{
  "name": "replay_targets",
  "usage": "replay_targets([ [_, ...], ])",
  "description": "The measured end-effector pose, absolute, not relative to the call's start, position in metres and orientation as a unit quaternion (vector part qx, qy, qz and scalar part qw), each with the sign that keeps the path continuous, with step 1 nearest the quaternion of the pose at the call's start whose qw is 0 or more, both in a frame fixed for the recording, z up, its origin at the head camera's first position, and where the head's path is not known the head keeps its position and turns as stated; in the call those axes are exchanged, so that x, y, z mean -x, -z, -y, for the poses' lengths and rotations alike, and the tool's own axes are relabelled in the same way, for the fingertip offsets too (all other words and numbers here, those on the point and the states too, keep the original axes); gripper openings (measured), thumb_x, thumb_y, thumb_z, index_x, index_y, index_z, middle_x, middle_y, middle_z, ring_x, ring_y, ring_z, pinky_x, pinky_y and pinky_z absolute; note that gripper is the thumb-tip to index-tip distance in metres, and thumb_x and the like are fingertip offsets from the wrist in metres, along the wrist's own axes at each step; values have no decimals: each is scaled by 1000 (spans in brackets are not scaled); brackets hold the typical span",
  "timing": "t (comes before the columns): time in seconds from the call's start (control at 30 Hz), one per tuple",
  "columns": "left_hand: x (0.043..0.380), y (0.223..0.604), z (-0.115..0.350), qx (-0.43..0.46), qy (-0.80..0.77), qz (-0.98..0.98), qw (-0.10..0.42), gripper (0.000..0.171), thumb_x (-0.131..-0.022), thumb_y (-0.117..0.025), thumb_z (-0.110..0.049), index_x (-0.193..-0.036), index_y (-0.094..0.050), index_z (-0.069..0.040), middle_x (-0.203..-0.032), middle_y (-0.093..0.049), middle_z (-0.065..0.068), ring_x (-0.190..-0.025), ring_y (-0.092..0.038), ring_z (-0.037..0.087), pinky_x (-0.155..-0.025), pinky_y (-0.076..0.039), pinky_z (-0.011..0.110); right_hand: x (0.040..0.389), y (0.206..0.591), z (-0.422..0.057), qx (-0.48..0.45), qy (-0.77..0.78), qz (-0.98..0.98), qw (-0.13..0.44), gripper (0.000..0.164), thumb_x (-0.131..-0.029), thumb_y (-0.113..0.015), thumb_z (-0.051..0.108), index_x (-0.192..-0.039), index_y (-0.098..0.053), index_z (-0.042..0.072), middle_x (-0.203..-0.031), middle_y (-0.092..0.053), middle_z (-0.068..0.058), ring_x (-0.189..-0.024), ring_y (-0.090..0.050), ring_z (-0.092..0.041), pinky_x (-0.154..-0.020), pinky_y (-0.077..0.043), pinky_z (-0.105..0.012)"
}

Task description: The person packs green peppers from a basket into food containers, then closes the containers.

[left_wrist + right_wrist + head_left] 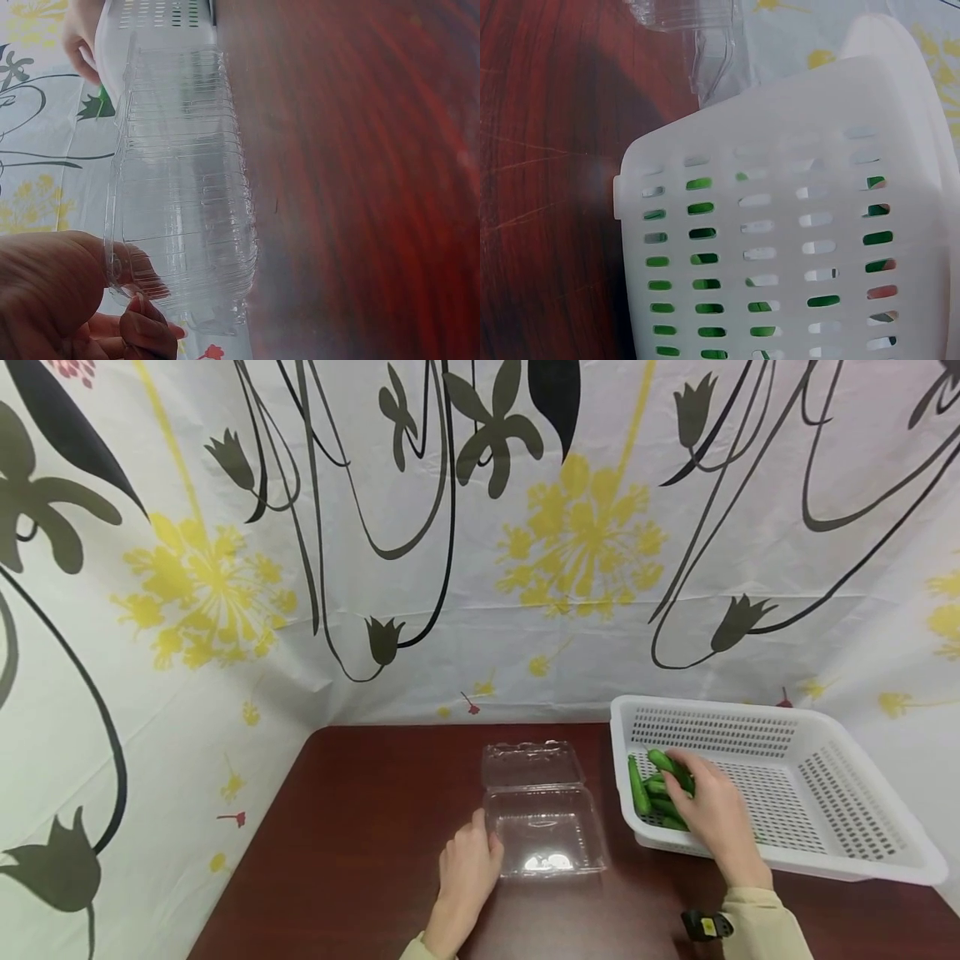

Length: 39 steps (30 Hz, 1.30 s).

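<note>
A clear plastic clamshell container (pixel 546 832) lies unfolded on the dark red table, its lid (pixel 531 766) laid back toward the wall. My left hand (pixel 468 867) pinches its left edge; in the left wrist view the thumb and fingers close on the rim of the container (pixel 180 180). Over the left end of a white basket, my right hand (pixel 714 806) holds a green pepper (pixel 660 760) between thumb and fingers. Several more green peppers (pixel 637 787) lie below it, partly hidden by the hand. Through the basket's slots, the right wrist view shows pieces of green.
The white slotted basket (pixel 750 703) stands at the table's right, its wall (pixel 795 105) filling the right wrist view. A patterned cloth (pixel 465 568) hangs behind the table (pixel 360 843) and along its sides. A small black device (pixel 705 927) sits by the right sleeve.
</note>
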<state>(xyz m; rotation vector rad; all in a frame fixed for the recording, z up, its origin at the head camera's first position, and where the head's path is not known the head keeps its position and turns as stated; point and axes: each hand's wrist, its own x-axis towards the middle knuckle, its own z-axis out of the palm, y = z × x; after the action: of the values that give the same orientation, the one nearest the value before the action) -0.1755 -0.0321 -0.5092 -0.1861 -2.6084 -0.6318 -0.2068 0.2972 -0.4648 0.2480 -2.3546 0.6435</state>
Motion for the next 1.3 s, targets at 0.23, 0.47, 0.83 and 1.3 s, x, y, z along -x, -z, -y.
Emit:
replay_targets([
  [0.23, 175, 507, 32, 64, 234, 944, 223, 36, -80, -74, -5, -113, -65, 7, -77, -69, 14, -51, -63, 25, -42, -45, 32, 208, 462, -292, -106, -240, 903, 340, 39, -82, -78, -1, -119, -66, -1, -107, -68, -23, -92, -65, -42, -74, -49, -60],
  [0.47, 176, 507, 32, 61, 239, 945, 215, 37, -81, -74, -5, -115, -65, 7, -78, -70, 14, -51, -63, 24, -41, -44, 30, 208, 462, -287, -103, -239, 902, 344, 39, -81, -79, 0, -119, -67, 2, -107, -69, -23, -91, -66, -43, -70, -49, -60],
  [0.83, 180, 510, 31, 64, 228, 949, 210, 36, -83, -72, -9, -115, -65, 6, -78, -69, 14, -53, -64, 26, -42, -45, 32, 202, 464, -280, -126, -248, 887, 367, 42, -78, -80, -1, -119, -69, 2, -107, -70, -22, -92, -66, -45, -70, -49, -61],
  [1.3, 177, 509, 32, 65, 224, 947, 220, 37, -81, -74, -7, -114, -65, 5, -77, -69, 13, -51, -63, 26, -42, -45, 32, 205, 465, -274, -142, -257, 877, 379, 44, -77, -82, 0, -119, -71, 7, -103, -70, -18, -88, -66, -42, -65, -51, -59],
])
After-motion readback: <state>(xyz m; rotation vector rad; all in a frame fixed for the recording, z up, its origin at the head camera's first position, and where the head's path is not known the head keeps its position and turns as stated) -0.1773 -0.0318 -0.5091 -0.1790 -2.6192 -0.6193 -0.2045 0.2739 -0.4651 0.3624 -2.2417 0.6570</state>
